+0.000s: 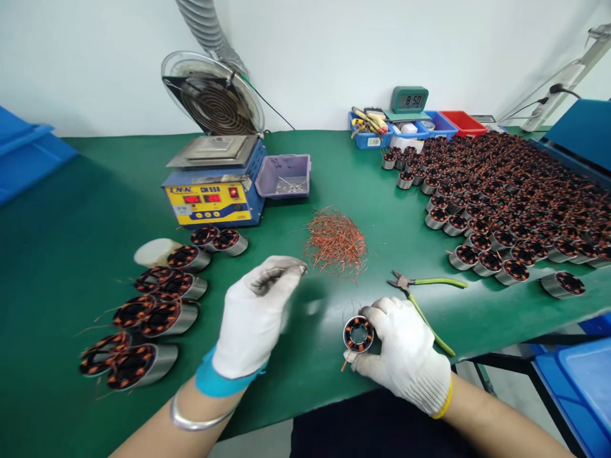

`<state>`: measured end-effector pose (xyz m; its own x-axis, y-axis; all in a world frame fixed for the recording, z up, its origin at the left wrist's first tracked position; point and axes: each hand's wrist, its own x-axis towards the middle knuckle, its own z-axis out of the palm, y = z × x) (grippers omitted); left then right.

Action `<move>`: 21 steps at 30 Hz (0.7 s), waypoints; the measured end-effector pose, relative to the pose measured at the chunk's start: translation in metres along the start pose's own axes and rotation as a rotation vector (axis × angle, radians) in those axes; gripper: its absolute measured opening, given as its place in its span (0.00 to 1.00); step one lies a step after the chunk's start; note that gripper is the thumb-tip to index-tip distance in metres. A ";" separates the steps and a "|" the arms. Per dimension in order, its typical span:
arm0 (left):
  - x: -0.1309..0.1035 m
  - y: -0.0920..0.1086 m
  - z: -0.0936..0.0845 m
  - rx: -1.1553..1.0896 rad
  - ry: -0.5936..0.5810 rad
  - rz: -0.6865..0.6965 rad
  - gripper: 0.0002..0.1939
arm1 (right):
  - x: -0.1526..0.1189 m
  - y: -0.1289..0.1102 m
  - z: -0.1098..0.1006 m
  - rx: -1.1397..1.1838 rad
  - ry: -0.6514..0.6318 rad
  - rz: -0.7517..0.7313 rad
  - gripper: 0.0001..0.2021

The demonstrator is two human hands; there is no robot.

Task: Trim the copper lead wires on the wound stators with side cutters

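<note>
My right hand [401, 346], in a white knit glove with a yellow cuff, grips a small motor stator [358, 334], a metal ring with copper windings inside. Loose wire ends stick out of the stator at its top and bottom. My left hand [260, 312], gloved in white with a blue cuff, hovers left of the stator with its fingertips pinched together. Whatever is between those fingertips is too small to make out. Just beyond it lies a heap of copper wire clippings [337, 242]. Green-handled cutters [420, 299] lie opened on the table beside my right hand.
Several stators [157, 318] stand in rows at left, by a blue and yellow soldering pot [214, 191] and a purple tray [285, 178]. Many more stators [491, 203] cover the right side. Small bins [463, 124], a clock [409, 100] and a fume hood [212, 95] stand behind.
</note>
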<state>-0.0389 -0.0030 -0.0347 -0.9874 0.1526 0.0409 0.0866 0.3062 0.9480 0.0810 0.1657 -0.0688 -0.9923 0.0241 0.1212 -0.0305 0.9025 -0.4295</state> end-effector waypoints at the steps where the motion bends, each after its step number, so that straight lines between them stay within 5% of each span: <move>1: 0.001 0.001 -0.002 -0.031 -0.076 -0.052 0.15 | -0.001 0.001 -0.003 0.008 0.002 -0.012 0.27; 5: -0.008 0.000 0.002 -0.020 -0.615 -0.190 0.44 | -0.007 0.026 -0.027 -0.012 0.001 -0.138 0.46; 7: -0.016 -0.005 0.007 0.048 -0.744 -0.197 0.46 | -0.010 0.050 -0.042 -0.128 -0.017 -0.103 0.54; 9: -0.022 -0.011 0.009 0.032 -0.804 -0.200 0.44 | -0.014 0.074 -0.055 -0.268 -0.052 0.020 0.59; 13: -0.025 -0.020 0.009 -0.147 -0.856 -0.179 0.39 | -0.027 0.104 -0.068 -0.394 -0.157 0.043 0.48; 21: -0.022 -0.027 0.015 -0.406 -0.852 -0.165 0.34 | -0.017 0.092 -0.074 -0.700 -0.264 -0.004 0.18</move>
<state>-0.0176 -0.0008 -0.0663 -0.5412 0.8182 -0.1941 -0.2553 0.0601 0.9650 0.1039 0.2804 -0.0439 -0.9908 -0.0043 -0.1350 -0.0384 0.9672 0.2511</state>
